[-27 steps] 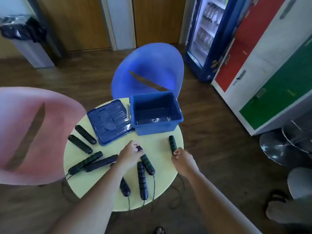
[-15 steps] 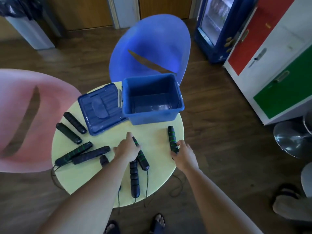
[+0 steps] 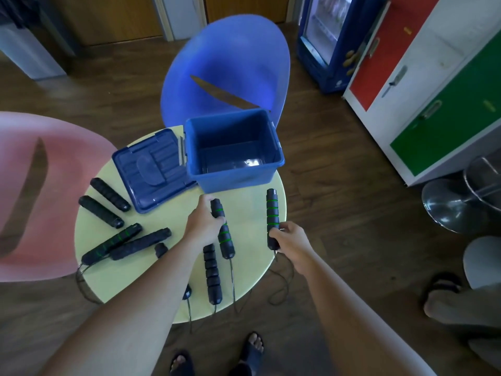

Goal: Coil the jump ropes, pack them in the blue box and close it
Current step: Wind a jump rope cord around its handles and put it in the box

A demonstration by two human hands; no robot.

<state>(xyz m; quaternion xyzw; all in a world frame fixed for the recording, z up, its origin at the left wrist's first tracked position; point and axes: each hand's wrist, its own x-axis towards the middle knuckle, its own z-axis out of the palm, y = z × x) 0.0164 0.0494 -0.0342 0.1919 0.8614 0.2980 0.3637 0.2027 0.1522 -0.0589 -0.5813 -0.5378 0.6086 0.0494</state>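
Left hand is curled round the upper part of a green-ringed handle, which is laid on the round yellow table just in front of the blue box. Right hand is clamped on the lower end of a second green-ringed handle near the table's right edge. Whether that handle is lifted or resting on the top cannot be told from this angle. The hands are held apart, one handle in each. Thin cords are seen trailing from the handle ends over the near table edge, uncoiled.

The blue box is stood open at the far side of the table (glare spot on its inner floor). Its dark blue lid is laid flat on the table, against the box's left side.

Other handles are spread on the table:
- Two plain black handles are set side by side near the left edge.
- A striped handle and a rough black handle are lying close together below those.
- A ribbed black handle is just beside the one gripped by the left hand.
- One more handle end is partly covered by the left forearm.

A blue chair is placed behind the table and a pink chair to its left. Sandalled feet are seen at the bottom edge.
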